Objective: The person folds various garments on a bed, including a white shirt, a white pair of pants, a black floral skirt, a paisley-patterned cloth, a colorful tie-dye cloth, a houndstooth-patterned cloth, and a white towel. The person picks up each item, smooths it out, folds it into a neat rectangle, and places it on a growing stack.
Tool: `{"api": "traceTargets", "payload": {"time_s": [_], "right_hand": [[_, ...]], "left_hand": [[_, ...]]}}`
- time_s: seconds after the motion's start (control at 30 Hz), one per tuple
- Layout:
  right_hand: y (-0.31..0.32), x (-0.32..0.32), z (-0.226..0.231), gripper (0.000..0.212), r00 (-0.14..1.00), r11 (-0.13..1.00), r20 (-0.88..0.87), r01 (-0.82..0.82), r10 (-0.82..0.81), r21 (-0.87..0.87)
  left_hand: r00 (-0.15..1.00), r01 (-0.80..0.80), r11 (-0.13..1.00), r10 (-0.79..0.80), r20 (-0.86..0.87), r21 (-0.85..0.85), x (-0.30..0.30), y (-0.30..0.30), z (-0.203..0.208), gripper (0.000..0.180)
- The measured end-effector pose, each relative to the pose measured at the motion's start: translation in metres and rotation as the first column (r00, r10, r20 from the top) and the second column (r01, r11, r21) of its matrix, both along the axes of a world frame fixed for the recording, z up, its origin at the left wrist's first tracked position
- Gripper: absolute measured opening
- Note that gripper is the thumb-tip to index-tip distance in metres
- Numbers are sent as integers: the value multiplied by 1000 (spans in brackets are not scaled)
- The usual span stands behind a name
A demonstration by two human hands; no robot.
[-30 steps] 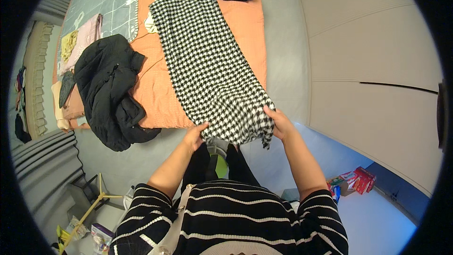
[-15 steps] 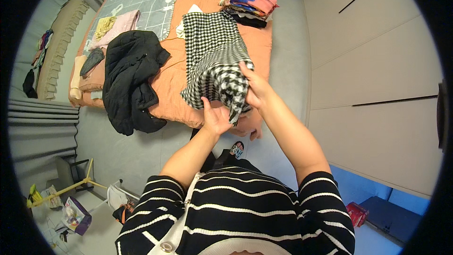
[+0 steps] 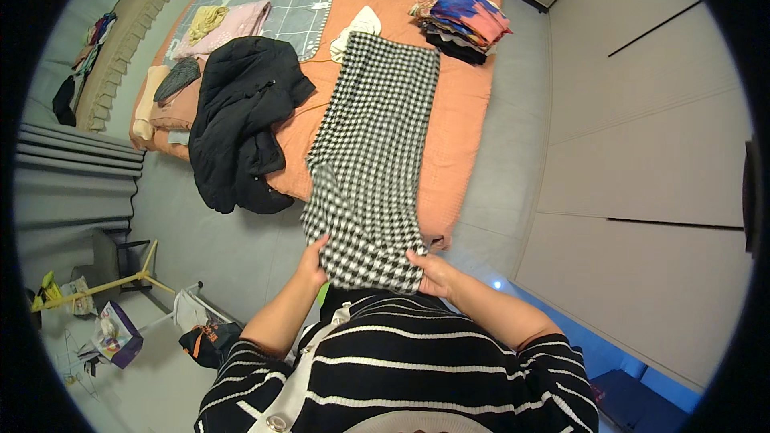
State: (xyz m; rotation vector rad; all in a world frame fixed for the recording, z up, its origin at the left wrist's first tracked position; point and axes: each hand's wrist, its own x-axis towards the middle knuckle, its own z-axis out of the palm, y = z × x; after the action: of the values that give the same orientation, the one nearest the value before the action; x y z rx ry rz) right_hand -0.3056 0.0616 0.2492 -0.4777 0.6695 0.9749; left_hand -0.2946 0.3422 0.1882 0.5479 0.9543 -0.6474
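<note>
A black-and-white houndstooth scarf stretches from the bed toward my body, its far part lying flat on the orange bedding. Its near end hangs off the bed edge, raised in front of my waist. My left hand grips the left corner of this end, thumb on top. At the right corner, my right hand pinches the cloth the same way. The fingers of both hands are partly hidden under the fabric. To the left of the scarf, a black padded jacket drapes over the bed's edge.
A stack of folded clothes sits at the bed's far right, with a white cloth beside the scarf's far end. Pink and yellow folded items lie on the left. A wardrobe lines the right side; a yellow-legged rack stands lower left.
The scarf was bunched near its end and is now drawn out lengthwise toward me. Both hands have come back close to my waist and spread to its two corners.
</note>
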Motion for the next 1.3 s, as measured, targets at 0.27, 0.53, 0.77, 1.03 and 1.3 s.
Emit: {"api": "traceTargets", "payload": {"time_s": [0.27,0.53,0.77,1.03,1.3], "right_hand": [[5,23,-2,37,980,977,-116,-176,163,-121],[7,154,-6,44,966,968,-181,148,-186,-204],[-24,278,-84,60,969,757,120,244,-216,-606],[1,231,-191,20,989,503,-129,-148,72,-851],[16,153,-281,33,999,462,-38,-47,29,-886]], "left_hand": [[946,-316,928,325,-14,197,-55,27,12,44],[914,-374,901,318,250,220,141,6,8,27],[943,-25,958,-73,326,286,312,-11,-23,78],[973,204,663,-53,-226,720,253,32,-161,56],[887,228,913,-50,-459,340,220,43,-193,32]]}}
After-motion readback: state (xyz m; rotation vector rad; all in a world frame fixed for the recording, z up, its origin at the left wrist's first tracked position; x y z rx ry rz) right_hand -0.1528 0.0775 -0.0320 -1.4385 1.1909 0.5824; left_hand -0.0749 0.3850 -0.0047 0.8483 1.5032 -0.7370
